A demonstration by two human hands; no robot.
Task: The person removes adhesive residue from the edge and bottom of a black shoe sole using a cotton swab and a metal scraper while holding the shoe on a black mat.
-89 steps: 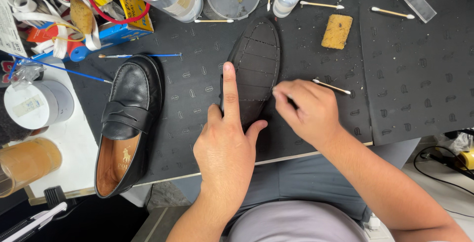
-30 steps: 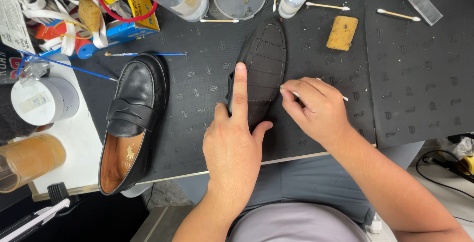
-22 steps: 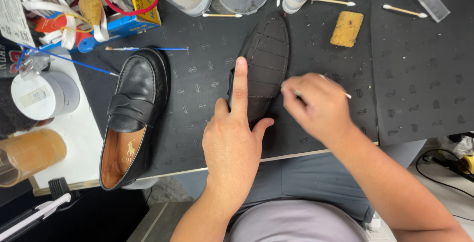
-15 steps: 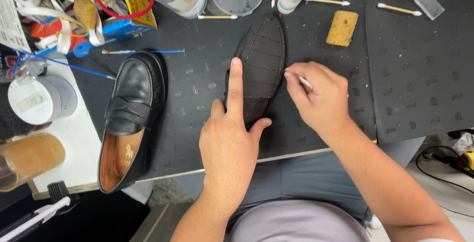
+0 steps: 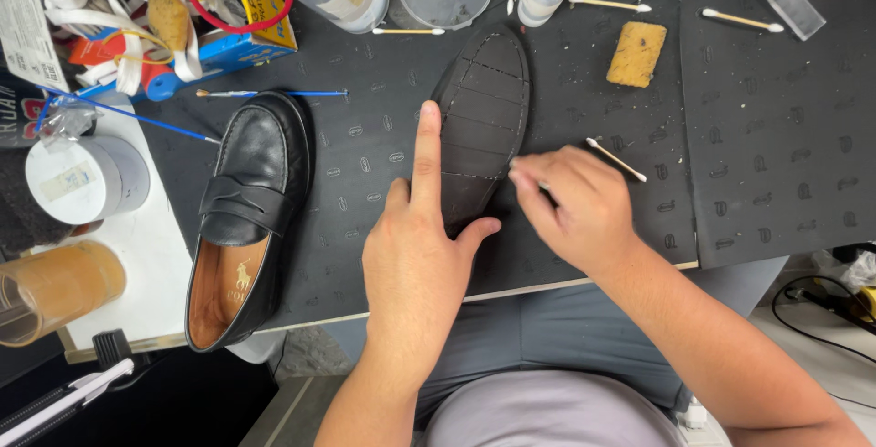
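On the black work mat (image 5: 365,255), from left to right: a black loafer (image 5: 246,210) lying upright near the left edge, then an upturned black sole (image 5: 481,123) at the centre, running from near to far. The left hand (image 5: 415,255) steadies the sole, index finger stretched along its left edge, thumb across its near end, remaining fingers curled. The right hand (image 5: 575,205), just right of the sole, pinches a cotton swab (image 5: 617,160) between closed fingertips.

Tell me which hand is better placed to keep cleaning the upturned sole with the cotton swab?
Probably the right hand: it holds the cotton swab at the edge of the upturned sole. The left hand is busy pressing that sole down, index finger stretched along its side.
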